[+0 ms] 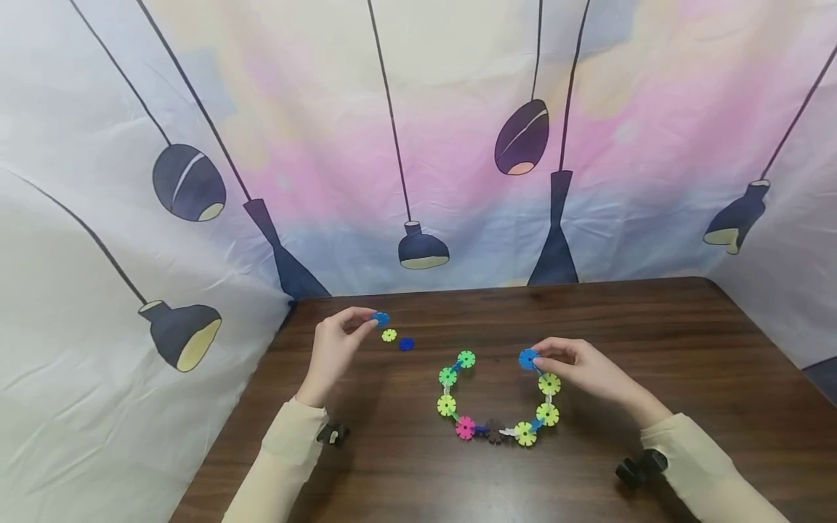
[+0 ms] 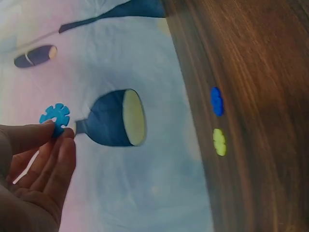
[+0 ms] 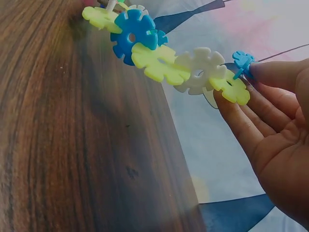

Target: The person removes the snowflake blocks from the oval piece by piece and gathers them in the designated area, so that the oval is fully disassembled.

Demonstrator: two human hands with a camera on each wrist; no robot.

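My left hand (image 1: pixel 335 350) pinches a light blue notched plastic disc (image 2: pixel 59 112) between thumb and fingers, above the far left part of the table. My right hand (image 1: pixel 591 369) pinches a blue disc (image 1: pixel 528 359) at the right end of a chain of interlocked notched discs. The chain curves in a U, with a pink disc (image 1: pixel 465 428) and a dark brown disc (image 1: pixel 495 431) along its bottom. At the chain's left end is a green disc (image 1: pixel 466 359). In the right wrist view, a yellow disc (image 3: pixel 231 88) and a white disc (image 3: pixel 200 70) adjoin the held end.
A loose yellow disc (image 1: pixel 389 335) and a loose dark blue disc (image 1: pixel 407 344) lie on the brown wooden table (image 1: pixel 654 327), just right of my left hand. Behind the table hangs a cloth (image 1: pixel 471 247) printed with pendant lamps.
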